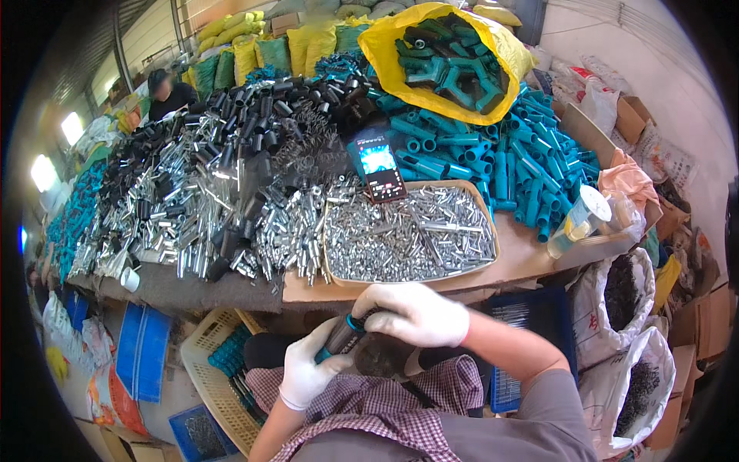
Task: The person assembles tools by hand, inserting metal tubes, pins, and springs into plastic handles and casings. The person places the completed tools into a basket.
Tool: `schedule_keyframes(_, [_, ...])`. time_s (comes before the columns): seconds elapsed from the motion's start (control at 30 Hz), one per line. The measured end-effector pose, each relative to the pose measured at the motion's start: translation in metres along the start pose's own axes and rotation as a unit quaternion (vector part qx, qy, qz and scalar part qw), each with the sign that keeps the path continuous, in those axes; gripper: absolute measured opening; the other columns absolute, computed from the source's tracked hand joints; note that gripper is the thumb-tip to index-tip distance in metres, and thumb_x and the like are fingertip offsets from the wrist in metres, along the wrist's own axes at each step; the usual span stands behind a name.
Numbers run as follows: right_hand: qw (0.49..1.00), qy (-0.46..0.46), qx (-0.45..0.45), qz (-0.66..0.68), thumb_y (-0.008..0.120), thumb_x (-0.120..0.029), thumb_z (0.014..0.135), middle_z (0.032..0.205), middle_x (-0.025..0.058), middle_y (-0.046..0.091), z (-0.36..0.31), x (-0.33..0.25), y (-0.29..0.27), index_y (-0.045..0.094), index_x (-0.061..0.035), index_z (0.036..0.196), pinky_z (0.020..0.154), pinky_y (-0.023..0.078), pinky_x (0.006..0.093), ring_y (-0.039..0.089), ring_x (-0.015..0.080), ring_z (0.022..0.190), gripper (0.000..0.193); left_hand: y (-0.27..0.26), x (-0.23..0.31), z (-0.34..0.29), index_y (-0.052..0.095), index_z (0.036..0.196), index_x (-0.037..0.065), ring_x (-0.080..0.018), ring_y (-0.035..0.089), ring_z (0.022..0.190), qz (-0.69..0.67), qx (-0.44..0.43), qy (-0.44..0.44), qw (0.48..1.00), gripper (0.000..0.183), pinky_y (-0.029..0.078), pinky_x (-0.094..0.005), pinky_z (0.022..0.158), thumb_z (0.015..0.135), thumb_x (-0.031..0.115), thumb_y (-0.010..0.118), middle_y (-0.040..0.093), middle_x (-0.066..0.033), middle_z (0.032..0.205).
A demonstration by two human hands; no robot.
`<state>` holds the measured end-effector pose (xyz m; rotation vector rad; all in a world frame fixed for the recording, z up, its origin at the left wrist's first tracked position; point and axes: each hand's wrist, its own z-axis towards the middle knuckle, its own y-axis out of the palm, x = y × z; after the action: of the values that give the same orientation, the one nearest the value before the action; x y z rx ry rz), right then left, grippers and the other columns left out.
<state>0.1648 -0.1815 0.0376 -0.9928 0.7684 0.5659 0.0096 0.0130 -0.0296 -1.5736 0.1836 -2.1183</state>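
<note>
Down by the near edge of the desk [512, 283], the left hand [305, 371], in a white glove, has its grip wrapped on a black-and-teal handle [343, 336], which slants up toward the right hand [416, 314]. That hand, gloved too, bends its fingers over the handle's upper end, though I cannot tell whether its grip is clamped there. Beyond them a tray [497, 250] of small metal parts sits on the desk, with a phone [382, 183] at its back edge, teal tubes [531, 173] behind to the right, and black tubes [265, 115] heaped farther left.
</note>
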Motion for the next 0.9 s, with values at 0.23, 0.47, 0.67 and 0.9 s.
schedule_keyframes(0.23, [0.823,0.06,0.294,-0.483,0.067,-0.023,0.087,0.109,0.0179,0.067,0.091,0.113,-0.223,0.069,-0.0029,0.107,0.093,0.05,0.043,0.063,0.0372,0.104,0.029,0.002,-0.02,0.026,0.061,0.128,-0.001,-0.017,0.061,0.064,-0.049,-0.005,-0.129,0.99,0.065,0.052,-0.0305,0.066,0.076,0.031,0.082,0.066,-0.0124,0.077])
schedule_keyframes(0.47, [0.712,0.306,0.315,-0.549,0.067,-0.031,0.088,0.13,0.022,0.061,0.141,0.191,-0.371,0.063,-0.0033,0.122,0.1,0.048,0.0476,0.06,0.0394,0.117,0.045,0.004,-0.045,0.068,0.059,0.131,-0.002,-0.0173,0.068,0.081,-0.132,0.01,-0.117,0.984,0.075,0.054,-0.0304,0.077,0.077,0.046,0.081,0.071,-0.0108,0.089])
schedule_keyframes(0.67, [0.716,0.337,0.313,-0.525,0.075,-0.04,0.082,0.149,0.0185,0.045,0.197,0.223,-0.38,0.043,-0.0319,0.148,0.098,0.05,0.0528,0.055,0.0442,0.123,0.074,-0.013,-0.05,0.105,0.067,0.117,-0.003,-0.021,0.069,0.077,0.26,-0.007,0.074,0.963,0.061,0.05,-0.034,0.073,0.079,0.044,0.078,0.072,-0.0134,0.085])
schedule_keyframes(0.9, [0.637,0.411,0.263,-0.597,0.074,-0.021,0.082,0.158,0.0132,0.029,0.25,0.242,-0.376,0.054,-0.0384,0.139,0.096,0.052,0.0562,0.047,0.0458,0.129,0.063,-0.005,-0.048,0.101,0.06,0.129,-0.003,-0.0239,0.059,0.065,0.071,-0.027,-0.054,0.996,0.069,0.048,-0.0327,0.065,0.071,0.028,0.081,0.057,-0.0057,0.072])
